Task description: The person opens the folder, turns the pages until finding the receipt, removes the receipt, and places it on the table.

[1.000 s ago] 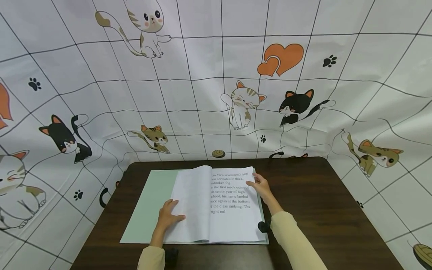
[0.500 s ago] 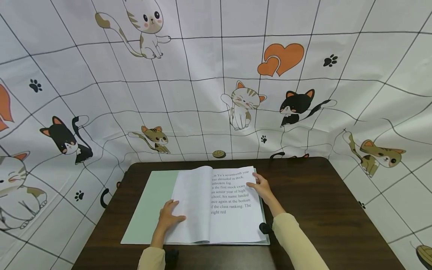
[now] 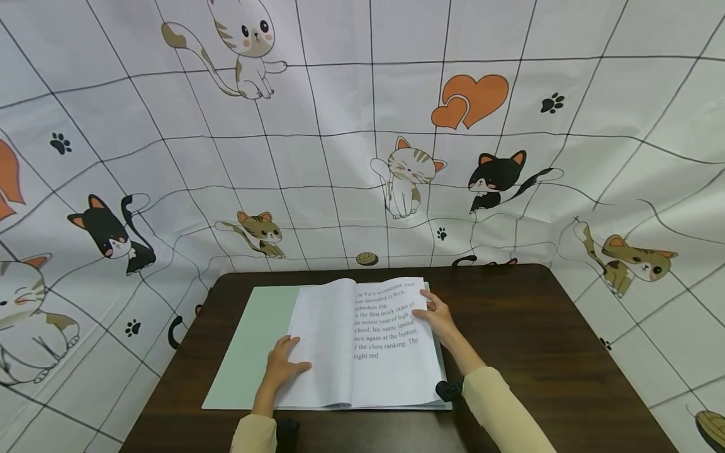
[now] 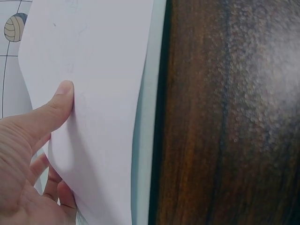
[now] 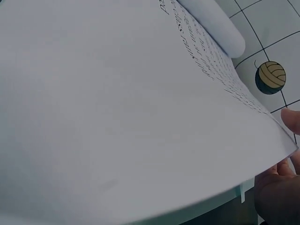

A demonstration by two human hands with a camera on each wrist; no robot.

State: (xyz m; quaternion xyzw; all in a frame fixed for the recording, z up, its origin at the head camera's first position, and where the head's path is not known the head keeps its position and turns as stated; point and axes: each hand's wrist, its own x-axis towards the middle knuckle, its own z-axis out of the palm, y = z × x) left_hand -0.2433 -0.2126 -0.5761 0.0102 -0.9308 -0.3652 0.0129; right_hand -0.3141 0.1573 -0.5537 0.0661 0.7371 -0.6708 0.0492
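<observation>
An open book [image 3: 393, 384] with a pale green cover [image 3: 249, 346] lies on the dark wooden table. Printed text fills the upper part of its right page [image 5: 140, 117]; the left-hand pages [image 3: 323, 321] look blank and bulge up near the spine. My left hand [image 3: 280, 363] holds the outer edge of those pages, thumb [image 4: 58, 105] on top and fingers curled underneath. At the right page's upper outer edge, my right hand [image 3: 437, 319] pinches the sheet between thumb [image 5: 291, 121] and fingers. That sheet bows up slightly from the ones below.
The brown table [image 3: 527, 340] extends on both sides of the book. Behind and beside it hangs a white sheet [image 3: 340, 100] with a grid and cartoon cats. Black wrist devices [image 3: 447, 391] sit on both wrists, close to the book's lower edge.
The right hand has shifted slightly left with the page edge, and the printed lines now curve more as the sheet lifts. My left hand stays in place.
</observation>
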